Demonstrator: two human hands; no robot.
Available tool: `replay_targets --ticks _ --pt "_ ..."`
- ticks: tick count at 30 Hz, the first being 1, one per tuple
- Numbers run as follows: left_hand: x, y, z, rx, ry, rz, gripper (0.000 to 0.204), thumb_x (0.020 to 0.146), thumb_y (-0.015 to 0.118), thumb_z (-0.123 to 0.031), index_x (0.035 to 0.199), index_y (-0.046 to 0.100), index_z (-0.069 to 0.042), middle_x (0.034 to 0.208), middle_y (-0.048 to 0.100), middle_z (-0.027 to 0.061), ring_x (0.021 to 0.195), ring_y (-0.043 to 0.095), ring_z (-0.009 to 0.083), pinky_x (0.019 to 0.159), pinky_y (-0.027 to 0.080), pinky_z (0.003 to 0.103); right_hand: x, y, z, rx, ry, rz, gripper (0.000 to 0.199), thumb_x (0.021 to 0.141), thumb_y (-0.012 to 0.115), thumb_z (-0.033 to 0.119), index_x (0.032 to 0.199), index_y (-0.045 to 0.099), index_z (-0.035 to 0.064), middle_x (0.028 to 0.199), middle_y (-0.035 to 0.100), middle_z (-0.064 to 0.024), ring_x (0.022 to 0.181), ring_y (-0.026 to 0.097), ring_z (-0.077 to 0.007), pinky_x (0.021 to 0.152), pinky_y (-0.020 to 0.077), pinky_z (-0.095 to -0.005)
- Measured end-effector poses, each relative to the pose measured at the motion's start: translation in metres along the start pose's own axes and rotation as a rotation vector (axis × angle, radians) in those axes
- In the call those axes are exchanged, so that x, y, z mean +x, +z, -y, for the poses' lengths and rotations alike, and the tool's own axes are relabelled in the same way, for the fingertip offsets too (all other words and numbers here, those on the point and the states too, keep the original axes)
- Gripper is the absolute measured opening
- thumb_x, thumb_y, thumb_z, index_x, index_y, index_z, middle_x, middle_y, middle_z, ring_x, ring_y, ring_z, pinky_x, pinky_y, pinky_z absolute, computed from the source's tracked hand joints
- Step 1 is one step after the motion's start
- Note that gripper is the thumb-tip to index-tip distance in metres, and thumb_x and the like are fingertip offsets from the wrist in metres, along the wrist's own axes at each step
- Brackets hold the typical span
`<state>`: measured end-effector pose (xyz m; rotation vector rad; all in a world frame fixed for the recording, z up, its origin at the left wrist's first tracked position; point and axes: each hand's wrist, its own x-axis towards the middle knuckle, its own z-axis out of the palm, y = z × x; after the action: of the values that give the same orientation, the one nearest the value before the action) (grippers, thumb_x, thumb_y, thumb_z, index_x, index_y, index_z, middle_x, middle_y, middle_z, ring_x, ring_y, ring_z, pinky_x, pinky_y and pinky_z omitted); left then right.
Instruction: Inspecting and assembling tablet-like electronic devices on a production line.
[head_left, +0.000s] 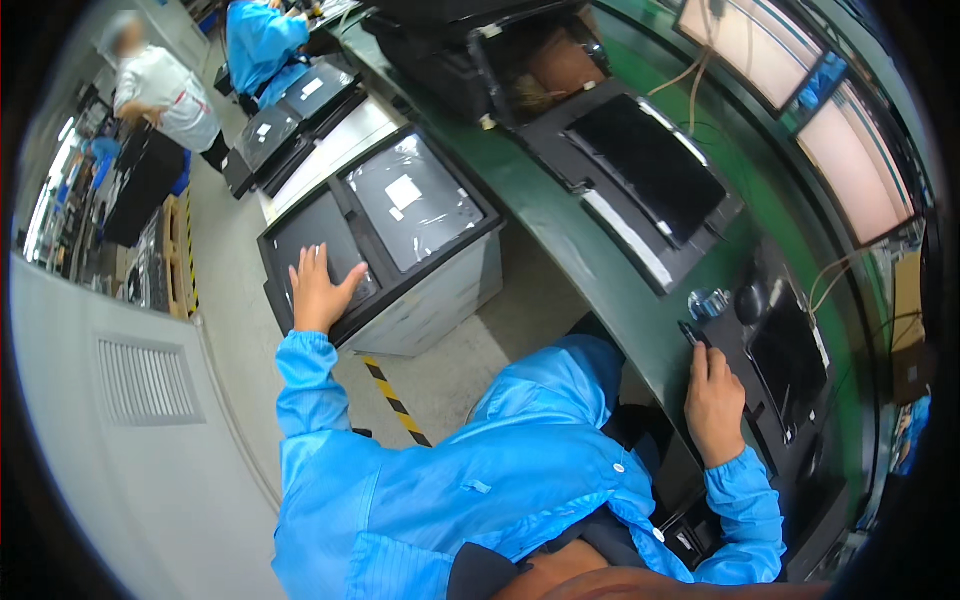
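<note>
Factory floor, seen from above: a green tabletop curves from the top centre of the frame down to the lower right, carrying dark flat panels and black trays, with lit screens along the upper right edge. Left of centre, a grey cart stands on the pale concrete floor, holding two black trays side by side, the right one wrapped in glossy film. The left hand lies flat, fingers spread, on the left tray, seemingly to steady it or draw it closer. The right hand rests at the tabletop's near edge in the lower right, fingers curled loosely over a small dark device; whether it actually grips it cannot be told. Both sleeves are bright blue. At the upper left, two other workers, one in white, one in blue, stand beside further tray carts. Yellow-black tape marks the floor below the cart.
</note>
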<state>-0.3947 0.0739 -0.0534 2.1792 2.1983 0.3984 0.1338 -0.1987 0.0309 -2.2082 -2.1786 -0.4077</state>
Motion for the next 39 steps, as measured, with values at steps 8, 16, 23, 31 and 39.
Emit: replay_targets --ticks 8,16,23,31,39 --pt "-0.053 -0.015 -0.001 -0.161 -0.004 0.232 0.116 0.073 0.081 -0.066 0.156 0.037 0.002 0.166 0.017 0.0335 0.158 0.005 0.0443 0.124 0.000 0.063 0.050 -0.016 -0.005 0.301 0.002 0.181 0.015 0.082 0.071 0.007 0.089 0.059 0.0008 0.072 0.058 -0.0131 0.061 0.063 -0.0289 0.057 0.0496 -0.0394" --pt "-0.052 -0.031 0.039 -0.133 0.195 0.215 0.105 0.068 0.087 -0.059 0.147 0.051 0.002 0.159 0.038 0.0265 0.153 0.028 0.0403 0.123 0.006 0.065 0.204 -0.026 0.169 1.514 -0.117 0.202 0.043 0.104 0.062 0.022 0.140 0.053 0.0006 0.114 0.073 -0.0141 0.098 0.071 -0.0190 0.085 0.0550 -0.0322" --pt "-0.048 -0.019 0.044 -0.065 0.103 0.032 0.100 0.073 0.082 -0.063 0.144 0.054 0.003 0.157 0.044 0.0235 0.151 0.034 0.0360 0.126 0.006 0.062 0.308 0.092 0.298 1.570 -0.002 0.221 0.021 0.101 0.061 0.021 0.106 0.071 0.0028 0.081 0.070 -0.0042 0.073 0.064 -0.0097 0.066 0.0498 -0.0265" --pt "-0.046 -0.015 0.049 -0.147 0.073 -0.006 0.094 0.069 0.086 -0.060 0.134 0.057 0.001 0.154 0.047 0.0222 0.150 0.035 0.0350 0.126 0.006 0.062 0.314 0.100 0.310 1.484 0.079 0.230 0.022 0.100 0.059 0.019 0.105 0.070 0.0006 0.077 0.069 -0.0034 0.069 0.062 -0.0099 0.064 0.0489 -0.0274" --pt "-0.047 -0.004 0.050 -0.132 -0.104 -0.103 0.094 0.068 0.087 -0.059 0.133 0.057 0.001 0.152 0.047 0.0227 0.148 0.037 0.0367 0.122 0.015 0.066 0.296 0.078 0.335 1.589 -0.029 0.184 0.021 0.101 0.060 0.019 0.109 0.070 0.0013 0.078 0.068 -0.0089 0.071 0.066 -0.0140 0.067 0.0523 -0.0317"
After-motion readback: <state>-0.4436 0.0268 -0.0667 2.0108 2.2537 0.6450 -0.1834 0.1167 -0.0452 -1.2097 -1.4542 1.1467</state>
